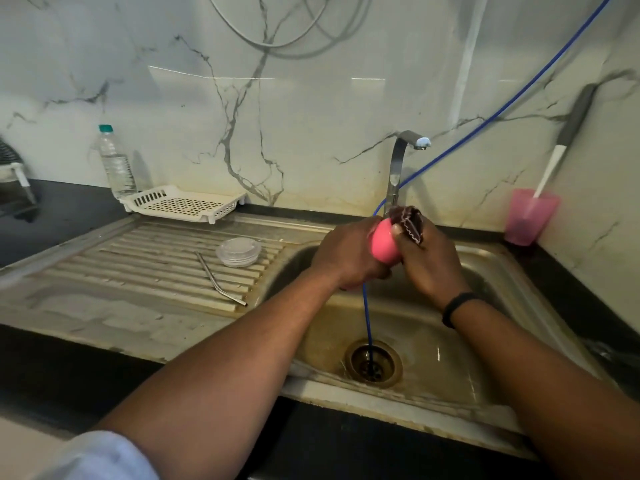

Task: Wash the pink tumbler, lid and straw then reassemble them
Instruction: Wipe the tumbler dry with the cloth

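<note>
A person stands at a steel kitchen sink [485,271], both bare arms reaching over the basin. The left hand [346,254] curls around a pink tumbler [382,242], holding it on its side above the basin with its rounded bottom facing the viewer. The right hand [426,265] pinches a dark scrubbing cloth [408,221] and presses it against the tumbler's far side, thumb resting on the pink surface. Most of the tumbler is hidden by the two hands, so it is hard to tell whether the cloth works the outside or reaches toward the mouth.

The tap [401,161] rises just behind the hands; no stream of water can be seen from it. A thin blue hose [367,317] runs down behind the hands into the drain.

On the ribbed draining board [121,265] to the left, well apart from the hands, lie a clear round lid [239,251] and, just beside it, a bent metal straw [218,278]. Neither is being handled.

Judged from this, the task is in its early part: the tumbler is being scrubbed, and it probably needs rinsing after. The lid and straw appear to be waiting their turn, though whether they are already washed cannot be told. Reassembly is not begun, since the three parts lie separate.

Also present: a white slotted tray [183,202], a water bottle [116,164], and a pink cup [530,216] holding a brush on the right counter.
</note>
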